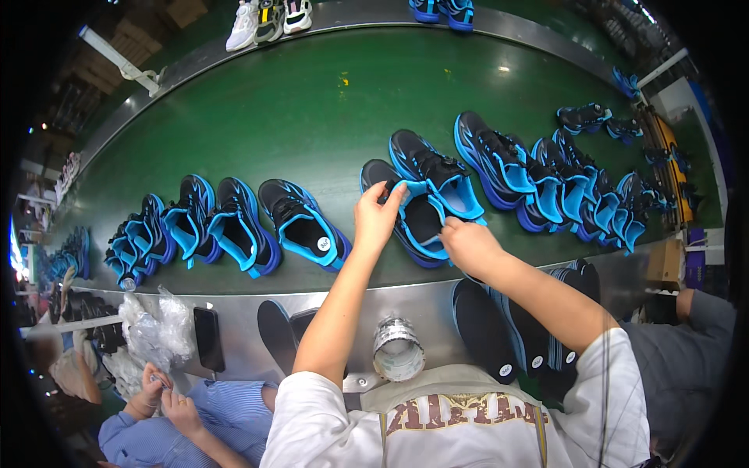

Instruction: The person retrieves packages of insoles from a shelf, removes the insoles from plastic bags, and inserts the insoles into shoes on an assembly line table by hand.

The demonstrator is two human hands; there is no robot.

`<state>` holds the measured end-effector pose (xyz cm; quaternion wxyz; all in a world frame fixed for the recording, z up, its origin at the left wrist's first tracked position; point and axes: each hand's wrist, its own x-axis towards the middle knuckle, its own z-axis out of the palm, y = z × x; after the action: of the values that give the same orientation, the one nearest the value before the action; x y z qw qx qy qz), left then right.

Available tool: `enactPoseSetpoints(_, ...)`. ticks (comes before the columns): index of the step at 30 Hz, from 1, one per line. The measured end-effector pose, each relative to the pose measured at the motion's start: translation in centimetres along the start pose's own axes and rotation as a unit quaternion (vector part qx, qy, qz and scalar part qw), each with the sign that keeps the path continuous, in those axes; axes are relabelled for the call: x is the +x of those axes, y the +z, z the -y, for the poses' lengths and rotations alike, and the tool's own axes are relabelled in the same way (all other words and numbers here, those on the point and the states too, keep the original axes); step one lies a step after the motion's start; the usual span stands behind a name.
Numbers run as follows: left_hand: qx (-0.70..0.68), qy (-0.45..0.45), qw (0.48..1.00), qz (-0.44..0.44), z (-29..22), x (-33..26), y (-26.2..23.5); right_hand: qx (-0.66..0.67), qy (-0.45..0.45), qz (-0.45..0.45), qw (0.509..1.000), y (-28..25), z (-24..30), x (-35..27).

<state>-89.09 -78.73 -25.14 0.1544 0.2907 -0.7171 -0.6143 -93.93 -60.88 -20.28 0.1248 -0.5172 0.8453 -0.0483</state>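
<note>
One black-and-blue sneaker [406, 214] is gripped by the left hand [376, 218] and right hand [466, 243]; open green conveyor belt [312, 117] is seen beyond.

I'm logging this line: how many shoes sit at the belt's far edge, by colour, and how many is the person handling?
Light-coloured shoes, far edge: 3
Blue shoes, far edge: 2
Black-and-blue shoe held by left hand and right hand: 1
Total: 6
</note>
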Motion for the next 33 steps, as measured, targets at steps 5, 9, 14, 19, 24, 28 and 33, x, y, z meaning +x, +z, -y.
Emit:
enactPoseSetpoints(5,0.03,0.016,0.999,-0.009,0.0,0.1,0.1,0.006,0.069,-0.004,0.998,3.2,1.9,5.5)
enactPoseSetpoints(9,0.096,0.088,0.991,-0.022,0.5,0.2,0.0,0.027,0.086,-0.039,0.995,4.6,1.8,5.1)
enactPoseSetpoints(14,0.057,0.073,0.995,-0.048,1.1,-0.2,-0.2,-0.006,0.102,0.05,0.994,-1.0,2.9,1.2)
enactPoseSetpoints(19,-0.009,0.007,1.0,0.012,-0.6,-0.3,-0.2,0.082,0.029,0.117,0.989,-0.4,-0.8,2.6)
enactPoseSetpoints(24,-0.005,0.0,1.0,0.009,0.9,0.0,0.2,0.03,-0.073,0.051,0.996,3.4,-0.2,4.8)
enactPoseSetpoints(28,0.021,0.034,0.999,-0.029,1.8,-0.1,0.4,0.014,-0.033,0.035,0.999,4.9,0.2,6.1)
enactPoseSetpoints(33,0.076,0.087,0.993,-0.041,1.7,-0.4,0.9,-0.045,-0.028,0.18,0.982,3.1,-0.5,5.7)
